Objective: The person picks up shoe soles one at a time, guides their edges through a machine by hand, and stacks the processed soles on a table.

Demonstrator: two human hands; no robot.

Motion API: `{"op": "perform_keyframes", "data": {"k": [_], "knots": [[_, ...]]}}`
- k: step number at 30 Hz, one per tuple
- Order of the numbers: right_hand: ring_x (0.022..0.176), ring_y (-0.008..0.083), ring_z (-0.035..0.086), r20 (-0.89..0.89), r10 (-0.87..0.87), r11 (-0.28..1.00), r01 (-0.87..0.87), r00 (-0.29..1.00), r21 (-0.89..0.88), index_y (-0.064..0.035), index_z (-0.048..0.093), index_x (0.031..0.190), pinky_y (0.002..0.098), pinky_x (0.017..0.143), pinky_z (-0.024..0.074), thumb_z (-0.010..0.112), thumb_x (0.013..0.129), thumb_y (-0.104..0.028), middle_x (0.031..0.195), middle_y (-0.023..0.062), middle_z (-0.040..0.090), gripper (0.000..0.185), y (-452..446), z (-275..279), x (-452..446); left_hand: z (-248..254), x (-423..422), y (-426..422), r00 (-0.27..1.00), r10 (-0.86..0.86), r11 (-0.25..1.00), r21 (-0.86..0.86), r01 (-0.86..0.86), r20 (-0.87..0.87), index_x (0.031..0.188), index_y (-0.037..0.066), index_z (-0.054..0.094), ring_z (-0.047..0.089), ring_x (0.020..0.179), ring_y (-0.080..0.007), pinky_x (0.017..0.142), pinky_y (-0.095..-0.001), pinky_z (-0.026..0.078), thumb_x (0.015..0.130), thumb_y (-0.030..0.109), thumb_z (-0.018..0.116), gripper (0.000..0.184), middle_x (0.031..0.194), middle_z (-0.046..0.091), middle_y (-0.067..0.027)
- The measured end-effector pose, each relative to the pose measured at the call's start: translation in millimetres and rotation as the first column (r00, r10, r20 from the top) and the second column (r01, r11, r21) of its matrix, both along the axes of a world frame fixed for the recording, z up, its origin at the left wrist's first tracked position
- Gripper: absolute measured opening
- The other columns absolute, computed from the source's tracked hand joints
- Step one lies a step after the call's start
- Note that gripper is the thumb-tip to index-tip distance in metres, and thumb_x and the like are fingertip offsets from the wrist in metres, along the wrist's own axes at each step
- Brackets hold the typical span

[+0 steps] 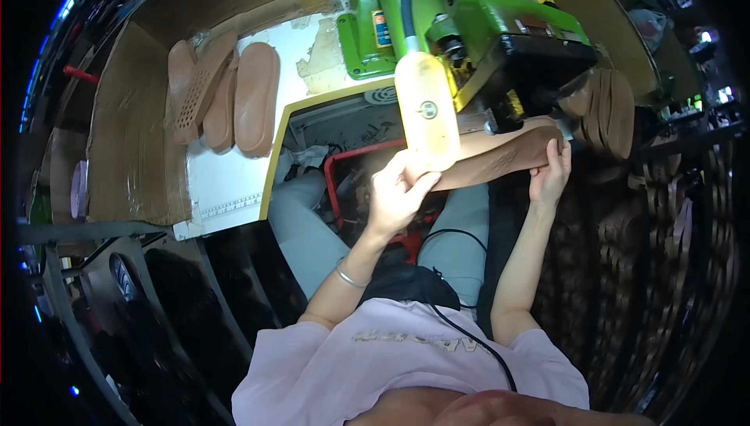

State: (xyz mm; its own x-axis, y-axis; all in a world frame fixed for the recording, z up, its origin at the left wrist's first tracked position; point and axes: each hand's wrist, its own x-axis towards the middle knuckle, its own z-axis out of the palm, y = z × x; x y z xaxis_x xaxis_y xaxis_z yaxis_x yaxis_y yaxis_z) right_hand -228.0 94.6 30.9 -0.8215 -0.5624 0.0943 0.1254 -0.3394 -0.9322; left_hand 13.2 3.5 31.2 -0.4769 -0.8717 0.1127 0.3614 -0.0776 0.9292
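Note:
A brown shoe sole (504, 159) is held lengthwise between both hands, below the dark head of a green machine (484, 12). At the sole's left end my left hand (397, 198) pinches it between thumb and fingers, just under a bright yellow lamp (426, 110). My right hand (551, 172) grips the other end, fingers along its edge. The sole's right part lies close beneath the machine head; whether it touches there I cannot tell.
Several brown soles (256, 98) lie on the white worktop (226, 184) at left, inside cardboard walls (133, 129). More soles (609, 114) stand stacked to the right of the machine. A red frame (332, 192) sits under the table opening, between my knees.

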Motion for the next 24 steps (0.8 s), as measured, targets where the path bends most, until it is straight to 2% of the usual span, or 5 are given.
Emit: {"op": "perform_keyframes", "data": {"k": [5,15,16,17,24], "knots": [[0.058,0.0024,0.049,0.0,-0.082,0.995,0.082,0.997,0.052,-0.0066,0.049,0.101,0.015,0.036,0.0289,0.058,0.086,-0.016,0.084,0.0006,0.056,0.02,-6,5,-17,-6,-13,-1,0.994,0.031,0.993,-0.118,-0.018,0.109,0.097,-0.005,0.058,0.053,0.063,-0.0029,0.055,-0.0173,0.043,0.077,0.001,0.066,0.022,0.078,0.062,-0.0021],[0.045,0.0029,0.044,0.06,0.085,0.995,-0.089,0.995,0.055,-0.006,0.046,0.092,0.0158,0.031,0.027,0.057,0.084,-0.015,0.071,0.0003,0.052,0.016,-8,-3,33,9,41,-18,0.999,0.03,0.995,0.099,-0.026,-0.039,0.104,-0.009,0.056,0.059,0.078,-0.0121,0.071,-0.021,0.047,0.07,-0.002,0.066,0.036,0.091,0.062,-0.0091],[0.072,0.0069,0.054,0.083,0.135,0.988,-0.14,0.987,0.068,-0.0045,0.048,0.095,0.0189,0.06,0.0444,0.055,0.086,-0.014,0.085,0.0029,0.055,0.015,-3,-6,35,6,48,-20,0.999,0.031,0.995,0.099,-0.027,-0.038,0.104,-0.009,0.056,0.059,0.078,-0.0121,0.071,-0.021,0.047,0.07,-0.002,0.066,0.036,0.091,0.062,-0.0091],[0.072,0.0069,0.054,0.083,0.136,0.988,-0.142,0.987,0.068,-0.0045,0.048,0.095,0.0189,0.06,0.0444,0.055,0.086,-0.014,0.085,0.0029,0.055,0.015,-1,-6,40,2,56,-22,1.0,0.017,0.989,0.145,-0.013,-0.025,0.106,-0.009,0.055,0.059,0.082,-0.0136,0.074,-0.0228,0.047,0.071,-0.001,0.065,0.037,0.094,0.062,-0.0103],[0.046,0.0017,0.042,0.031,0.21,0.976,-0.211,0.977,0.054,-0.0055,0.045,0.09,0.0163,0.034,0.0279,0.06,0.082,-0.011,0.071,0.0009,0.052,0.018,-16,-1,79,-28,104,-15,0.996,0.089,0.961,0.261,-0.087,0.005,0.108,-0.007,0.053,0.058,0.089,-0.0146,0.082,-0.0261,0.044,0.076,-0.001,0.061,0.033,0.099,0.06,-0.0112]]}}
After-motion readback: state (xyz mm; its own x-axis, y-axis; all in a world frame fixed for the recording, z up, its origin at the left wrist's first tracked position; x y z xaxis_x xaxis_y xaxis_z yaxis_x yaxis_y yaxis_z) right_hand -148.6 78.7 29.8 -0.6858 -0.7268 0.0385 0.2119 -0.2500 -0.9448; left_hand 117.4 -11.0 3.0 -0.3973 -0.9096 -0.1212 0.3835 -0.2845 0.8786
